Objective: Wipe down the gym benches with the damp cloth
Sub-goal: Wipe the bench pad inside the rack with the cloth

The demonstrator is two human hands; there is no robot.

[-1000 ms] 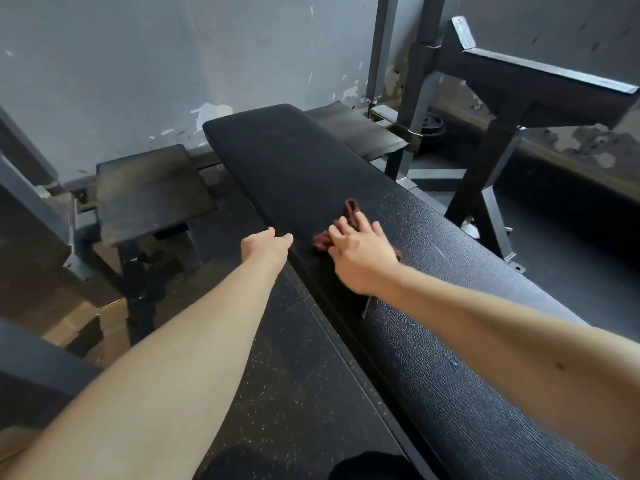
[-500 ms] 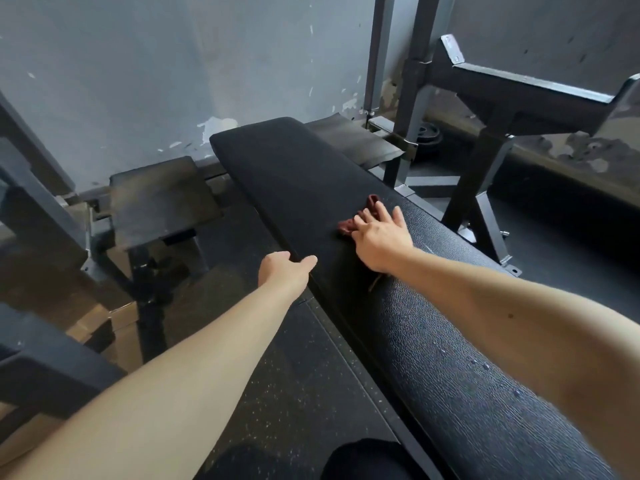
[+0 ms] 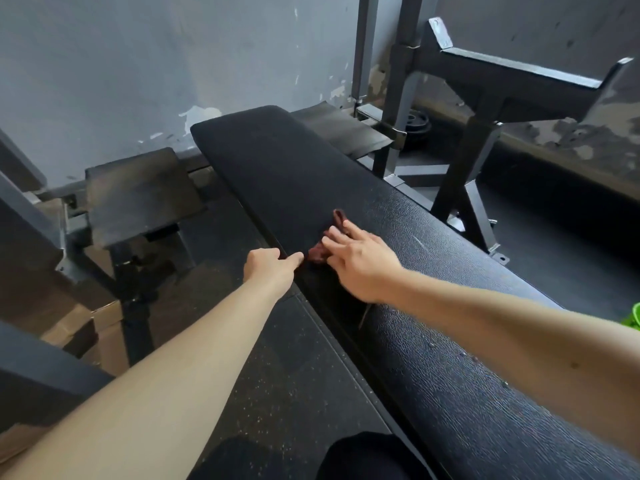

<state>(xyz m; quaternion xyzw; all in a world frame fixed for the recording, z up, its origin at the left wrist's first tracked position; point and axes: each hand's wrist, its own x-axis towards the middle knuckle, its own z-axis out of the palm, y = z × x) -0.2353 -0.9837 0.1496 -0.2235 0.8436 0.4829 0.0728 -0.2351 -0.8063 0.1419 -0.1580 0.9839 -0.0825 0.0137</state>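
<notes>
1. Fingers (image 3: 337,237) of the right hand (image 3: 363,265) lie straight and a little spread, flat on the cloth (image 3: 317,252) — pressing it down, not curled round it
2. The cloth is dark red and bunched. It sits on top of the bench (image 3: 284,168), near the left edge and about midway along, and one end pokes out past the fingertips
3. The left hand (image 3: 268,270) is beside the bench's left edge, level with the cloth. Its fingers are curled under and the thumb (image 3: 296,260) reaches to the edge, just beside the cloth — I cannot tell whether the hand holds anything
4. The bench is a long black textured pad running from lower right toward the grey wall (image 3: 138,64). A few droplets (image 3: 464,355) lie on it near the right forearm
5. A small dark pad (image 3: 138,192) stands on a post to the left, and a steel rack (image 3: 512,74) stands to the right with a weight plate (image 3: 417,124) on the floor (image 3: 294,358) behind it
</notes>
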